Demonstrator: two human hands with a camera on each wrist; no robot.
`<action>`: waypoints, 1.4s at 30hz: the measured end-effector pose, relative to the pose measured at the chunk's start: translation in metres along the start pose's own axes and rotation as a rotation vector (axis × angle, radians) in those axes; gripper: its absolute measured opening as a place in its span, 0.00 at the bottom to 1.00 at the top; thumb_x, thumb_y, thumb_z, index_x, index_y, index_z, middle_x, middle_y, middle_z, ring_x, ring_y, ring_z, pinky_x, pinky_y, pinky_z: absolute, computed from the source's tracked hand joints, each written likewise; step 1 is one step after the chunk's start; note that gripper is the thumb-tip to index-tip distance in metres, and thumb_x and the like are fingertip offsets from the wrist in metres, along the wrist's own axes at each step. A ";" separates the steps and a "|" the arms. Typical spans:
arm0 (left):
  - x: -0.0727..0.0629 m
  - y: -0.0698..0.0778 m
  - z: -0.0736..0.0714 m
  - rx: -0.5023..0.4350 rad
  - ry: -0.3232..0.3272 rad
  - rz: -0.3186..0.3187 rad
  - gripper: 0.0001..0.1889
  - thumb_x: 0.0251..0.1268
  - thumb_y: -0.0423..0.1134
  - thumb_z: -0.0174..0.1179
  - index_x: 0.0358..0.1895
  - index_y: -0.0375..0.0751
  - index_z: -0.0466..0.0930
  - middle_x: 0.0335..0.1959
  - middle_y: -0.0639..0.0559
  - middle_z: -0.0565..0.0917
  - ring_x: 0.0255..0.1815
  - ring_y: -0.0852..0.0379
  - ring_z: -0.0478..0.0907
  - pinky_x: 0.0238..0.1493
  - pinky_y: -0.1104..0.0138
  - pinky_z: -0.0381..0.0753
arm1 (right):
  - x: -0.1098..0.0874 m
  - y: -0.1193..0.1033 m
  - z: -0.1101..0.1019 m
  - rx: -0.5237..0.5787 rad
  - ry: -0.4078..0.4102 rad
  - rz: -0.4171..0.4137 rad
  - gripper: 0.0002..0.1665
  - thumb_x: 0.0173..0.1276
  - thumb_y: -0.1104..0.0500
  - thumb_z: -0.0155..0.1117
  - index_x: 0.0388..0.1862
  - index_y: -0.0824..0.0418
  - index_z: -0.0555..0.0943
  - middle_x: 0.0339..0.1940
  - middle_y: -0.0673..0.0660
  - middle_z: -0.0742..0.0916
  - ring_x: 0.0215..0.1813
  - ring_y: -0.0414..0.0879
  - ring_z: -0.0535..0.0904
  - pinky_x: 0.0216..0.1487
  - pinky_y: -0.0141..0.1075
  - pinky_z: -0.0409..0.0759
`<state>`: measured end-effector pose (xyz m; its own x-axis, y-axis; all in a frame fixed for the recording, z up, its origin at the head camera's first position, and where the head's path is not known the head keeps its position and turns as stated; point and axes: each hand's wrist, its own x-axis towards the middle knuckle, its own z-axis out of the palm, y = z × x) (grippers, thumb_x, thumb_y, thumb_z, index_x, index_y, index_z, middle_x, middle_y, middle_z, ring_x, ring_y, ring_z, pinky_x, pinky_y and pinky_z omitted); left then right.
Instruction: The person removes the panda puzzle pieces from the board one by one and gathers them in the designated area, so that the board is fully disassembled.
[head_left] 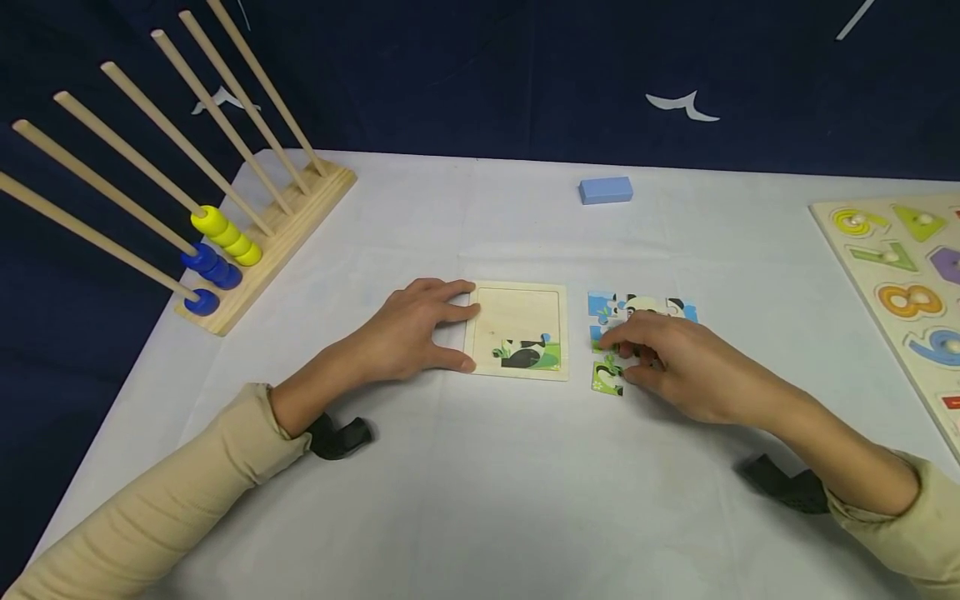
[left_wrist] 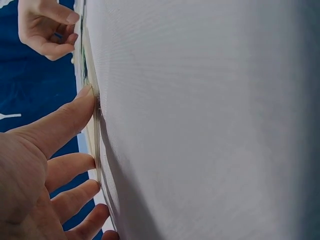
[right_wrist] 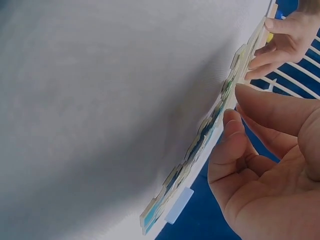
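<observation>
My left hand (head_left: pixel 408 329) rests at the left side of a square wooden puzzle tray (head_left: pixel 517 308), thumb at its near corner and fingers spread along the edge. Joined panda puzzle pieces (head_left: pixel 528 353) lie in the tray's lower right part. To its right, my right hand (head_left: pixel 686 367) is low over loose puzzle pieces, fingers bent and thumb apart from them. A green-and-white corner piece (head_left: pixel 606 379) lies by the thumb. Behind the fingers, blue-and-white pieces (head_left: pixel 602 302) form a row, partly hidden by the hand. In the right wrist view, nothing shows between the thumb (right_wrist: pixel 250 97) and fingertips.
A wooden bead abacus (head_left: pixel 285 250) with tall rods, blue rings and yellow rings stands at the left. A light blue block (head_left: pixel 606 191) lies at the back. On the right is a wooden shape-and-number board (head_left: pixel 862 258). Dark straps (head_left: pixel 341 437) hang under both wrists.
</observation>
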<state>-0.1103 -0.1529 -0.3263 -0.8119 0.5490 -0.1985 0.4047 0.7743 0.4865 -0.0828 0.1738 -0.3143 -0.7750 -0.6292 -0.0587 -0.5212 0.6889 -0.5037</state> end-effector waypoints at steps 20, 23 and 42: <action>0.000 0.001 0.001 -0.003 0.006 -0.009 0.38 0.53 0.50 0.75 0.67 0.40 0.74 0.74 0.47 0.64 0.73 0.43 0.56 0.67 0.43 0.56 | 0.000 -0.006 0.006 -0.003 -0.042 0.029 0.24 0.57 0.68 0.73 0.55 0.60 0.82 0.37 0.46 0.79 0.39 0.42 0.72 0.40 0.39 0.72; 0.001 0.001 0.001 -0.004 0.007 -0.015 0.38 0.52 0.50 0.75 0.67 0.40 0.74 0.74 0.47 0.64 0.73 0.43 0.57 0.67 0.44 0.56 | 0.000 -0.006 0.006 -0.006 -0.042 0.028 0.25 0.57 0.69 0.73 0.55 0.60 0.82 0.37 0.46 0.79 0.39 0.42 0.72 0.40 0.39 0.72; 0.001 0.001 0.001 0.005 0.005 -0.010 0.38 0.53 0.50 0.75 0.67 0.41 0.74 0.74 0.48 0.64 0.73 0.43 0.57 0.67 0.44 0.56 | 0.002 -0.010 0.004 0.009 -0.003 0.012 0.22 0.58 0.67 0.72 0.53 0.58 0.83 0.40 0.47 0.79 0.39 0.42 0.71 0.39 0.38 0.71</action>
<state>-0.1103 -0.1520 -0.3265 -0.8178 0.5400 -0.1989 0.3990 0.7811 0.4803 -0.0774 0.1644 -0.3132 -0.7801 -0.6220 -0.0674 -0.5086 0.6933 -0.5106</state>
